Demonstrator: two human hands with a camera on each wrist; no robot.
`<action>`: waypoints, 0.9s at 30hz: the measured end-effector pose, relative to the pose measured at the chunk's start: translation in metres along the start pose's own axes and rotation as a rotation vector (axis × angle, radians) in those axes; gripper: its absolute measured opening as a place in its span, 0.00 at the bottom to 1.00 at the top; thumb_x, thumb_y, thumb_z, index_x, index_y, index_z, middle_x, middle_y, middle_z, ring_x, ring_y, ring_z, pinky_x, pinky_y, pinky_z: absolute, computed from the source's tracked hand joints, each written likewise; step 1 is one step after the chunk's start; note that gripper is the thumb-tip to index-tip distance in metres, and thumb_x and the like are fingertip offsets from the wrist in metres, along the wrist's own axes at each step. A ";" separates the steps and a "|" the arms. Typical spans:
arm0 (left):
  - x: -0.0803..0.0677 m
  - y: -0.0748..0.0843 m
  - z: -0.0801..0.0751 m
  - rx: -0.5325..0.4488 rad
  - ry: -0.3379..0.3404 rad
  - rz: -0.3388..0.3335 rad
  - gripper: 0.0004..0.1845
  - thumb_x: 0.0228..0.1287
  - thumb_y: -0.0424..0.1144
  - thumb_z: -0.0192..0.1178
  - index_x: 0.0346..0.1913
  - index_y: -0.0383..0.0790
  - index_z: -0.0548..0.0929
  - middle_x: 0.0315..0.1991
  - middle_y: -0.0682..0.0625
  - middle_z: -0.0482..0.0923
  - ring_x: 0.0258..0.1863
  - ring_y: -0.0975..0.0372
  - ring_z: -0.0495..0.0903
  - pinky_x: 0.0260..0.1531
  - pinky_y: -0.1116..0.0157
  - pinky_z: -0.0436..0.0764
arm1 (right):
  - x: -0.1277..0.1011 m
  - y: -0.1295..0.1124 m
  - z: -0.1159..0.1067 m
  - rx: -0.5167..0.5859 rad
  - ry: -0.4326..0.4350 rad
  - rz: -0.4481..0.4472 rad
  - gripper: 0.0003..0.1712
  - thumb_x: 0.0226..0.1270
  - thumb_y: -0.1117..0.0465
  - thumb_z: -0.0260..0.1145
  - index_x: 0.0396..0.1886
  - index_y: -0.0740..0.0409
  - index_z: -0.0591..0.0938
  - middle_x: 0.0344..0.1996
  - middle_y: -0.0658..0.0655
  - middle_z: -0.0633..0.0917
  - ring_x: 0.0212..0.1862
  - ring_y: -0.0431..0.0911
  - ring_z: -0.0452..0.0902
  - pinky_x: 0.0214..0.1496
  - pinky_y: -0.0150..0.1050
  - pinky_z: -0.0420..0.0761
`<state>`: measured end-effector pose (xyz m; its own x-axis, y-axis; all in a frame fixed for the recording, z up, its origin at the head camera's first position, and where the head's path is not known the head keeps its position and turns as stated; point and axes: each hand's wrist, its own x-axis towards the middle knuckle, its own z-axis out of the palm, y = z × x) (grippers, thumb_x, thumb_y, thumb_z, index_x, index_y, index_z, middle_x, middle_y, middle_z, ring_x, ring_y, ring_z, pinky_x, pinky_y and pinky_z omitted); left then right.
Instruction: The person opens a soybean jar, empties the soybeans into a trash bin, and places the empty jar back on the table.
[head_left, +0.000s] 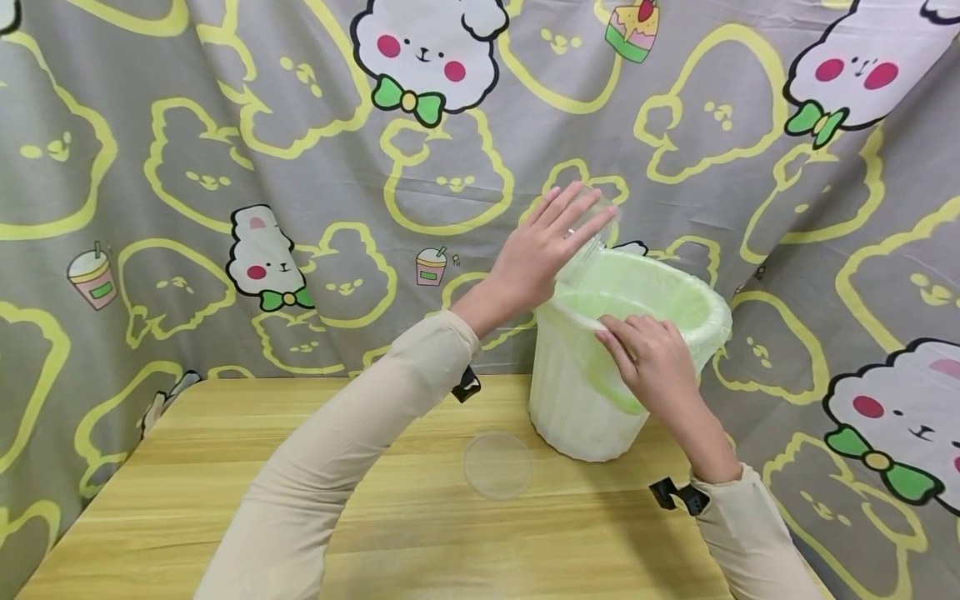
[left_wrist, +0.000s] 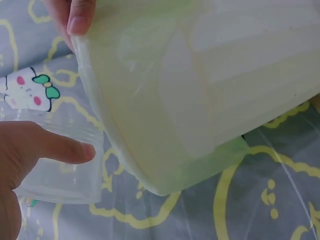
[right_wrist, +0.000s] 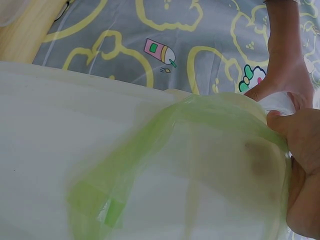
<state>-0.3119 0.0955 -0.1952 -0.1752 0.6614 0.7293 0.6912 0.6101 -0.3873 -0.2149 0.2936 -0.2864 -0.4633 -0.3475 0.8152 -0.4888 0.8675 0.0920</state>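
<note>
A light wooden table [head_left: 225,467] with a striped grain carries everything here. Standing on it toward the back right is a white ribbed bin [head_left: 577,408] lined with a pale green bag [head_left: 660,292]. Just beside the bin's base, a clear round lid [head_left: 498,465] lies flat on the wood.

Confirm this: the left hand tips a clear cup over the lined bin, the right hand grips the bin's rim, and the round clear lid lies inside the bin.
Wrong on one point: the lid is not in the bin; the head view shows it flat on the table, in front of the bin. The rest holds: the left hand tips the clear cup over the bin, and the right hand grips its rim.
</note>
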 end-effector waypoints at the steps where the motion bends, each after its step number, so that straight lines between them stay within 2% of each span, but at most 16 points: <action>1: -0.001 0.000 0.000 -0.004 0.005 -0.004 0.38 0.66 0.18 0.42 0.78 0.47 0.65 0.78 0.45 0.63 0.80 0.50 0.57 0.83 0.58 0.48 | 0.000 0.000 0.000 0.002 0.001 0.001 0.12 0.64 0.63 0.72 0.45 0.63 0.88 0.26 0.60 0.84 0.30 0.57 0.78 0.32 0.48 0.69; 8: -0.007 -0.005 -0.003 -0.025 0.038 -0.022 0.43 0.57 0.16 0.46 0.78 0.45 0.65 0.78 0.44 0.63 0.80 0.50 0.57 0.83 0.58 0.49 | 0.000 0.000 0.002 0.013 0.007 0.002 0.13 0.63 0.63 0.72 0.45 0.64 0.88 0.27 0.61 0.85 0.32 0.58 0.79 0.33 0.49 0.70; 12: -0.015 -0.009 -0.009 -0.050 0.057 -0.043 0.45 0.53 0.19 0.53 0.78 0.45 0.65 0.77 0.44 0.63 0.79 0.50 0.57 0.83 0.59 0.46 | 0.000 0.000 0.001 0.019 0.005 0.014 0.13 0.63 0.63 0.72 0.46 0.64 0.88 0.27 0.62 0.86 0.32 0.58 0.79 0.33 0.50 0.70; 15: -0.025 -0.014 -0.013 -0.076 0.086 -0.078 0.43 0.53 0.25 0.60 0.77 0.44 0.67 0.76 0.43 0.65 0.78 0.51 0.60 0.83 0.60 0.46 | 0.001 -0.001 0.001 0.025 -0.001 0.028 0.13 0.63 0.64 0.72 0.46 0.65 0.88 0.28 0.62 0.86 0.33 0.58 0.79 0.33 0.50 0.70; 19: -0.044 -0.023 -0.018 -0.150 0.113 -0.156 0.45 0.50 0.36 0.72 0.76 0.42 0.68 0.75 0.43 0.67 0.77 0.52 0.62 0.83 0.62 0.45 | 0.002 -0.003 0.001 0.030 -0.011 0.059 0.14 0.62 0.64 0.72 0.46 0.65 0.88 0.29 0.62 0.87 0.35 0.59 0.80 0.36 0.52 0.72; 23: -0.069 -0.032 -0.025 -0.248 0.122 -0.255 0.57 0.38 0.43 0.83 0.76 0.41 0.66 0.75 0.42 0.66 0.76 0.51 0.63 0.82 0.63 0.46 | 0.002 -0.003 0.001 0.037 -0.020 0.082 0.14 0.63 0.64 0.72 0.47 0.64 0.88 0.30 0.62 0.87 0.37 0.60 0.81 0.38 0.54 0.72; 25: -0.082 -0.036 -0.027 -0.306 0.128 -0.316 0.61 0.33 0.43 0.86 0.76 0.41 0.66 0.74 0.42 0.66 0.75 0.51 0.63 0.81 0.62 0.53 | 0.002 -0.004 0.001 0.043 -0.021 0.090 0.14 0.64 0.64 0.72 0.48 0.64 0.88 0.31 0.62 0.87 0.38 0.60 0.81 0.38 0.54 0.72; 27: -0.096 -0.040 -0.029 -0.372 0.137 -0.384 0.63 0.29 0.43 0.88 0.76 0.41 0.66 0.74 0.43 0.67 0.74 0.51 0.64 0.77 0.60 0.64 | 0.001 -0.003 0.001 0.047 -0.020 0.098 0.13 0.64 0.64 0.71 0.48 0.63 0.88 0.30 0.62 0.87 0.38 0.60 0.81 0.38 0.54 0.72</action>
<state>-0.3022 -0.0050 -0.2330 -0.3878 0.3438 0.8552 0.8011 0.5847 0.1282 -0.2148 0.2899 -0.2862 -0.5249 -0.2694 0.8074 -0.4741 0.8803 -0.0144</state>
